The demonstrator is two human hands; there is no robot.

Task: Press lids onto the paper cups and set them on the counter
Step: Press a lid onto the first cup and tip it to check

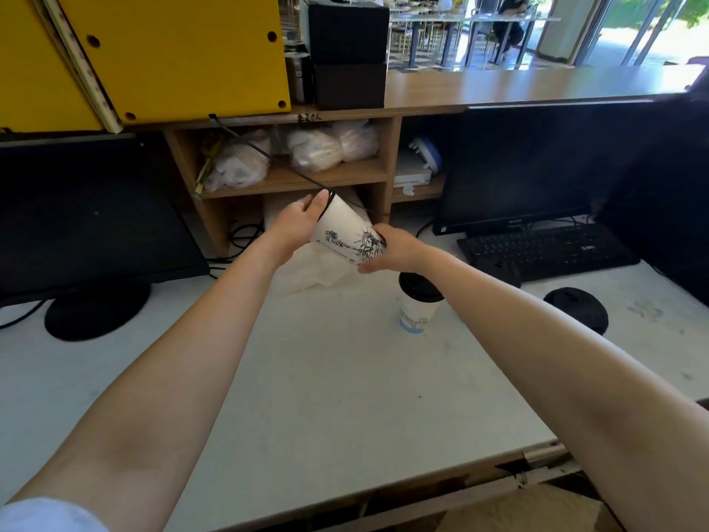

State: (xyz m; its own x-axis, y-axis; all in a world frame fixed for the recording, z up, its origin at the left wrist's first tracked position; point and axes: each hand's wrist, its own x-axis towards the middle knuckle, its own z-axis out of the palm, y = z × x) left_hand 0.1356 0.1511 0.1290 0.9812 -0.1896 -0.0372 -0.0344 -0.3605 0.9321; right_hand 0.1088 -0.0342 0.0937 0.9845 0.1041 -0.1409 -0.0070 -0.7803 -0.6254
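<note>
A white paper cup (343, 234) with a black statue drawing is held tilted on its side above the grey counter (326, 378), mouth pointing up and left. My left hand (297, 220) grips its black lid (324, 205) at the mouth end. My right hand (395, 249) holds the cup's base end. Just below my right wrist stands a second paper cup (417, 314) with blue print, upright, with a black lid on it. A loose stack of black lids (577, 305) lies on the counter to the right.
Dark monitors stand at the left (88, 220) and right (537, 163), with a black keyboard (544, 249) in front of the right one. Wooden shelves (291, 178) with plastic bags lie behind my hands. White plastic wrap (310, 270) lies under the held cup. A higher wooden counter (518, 88) runs behind.
</note>
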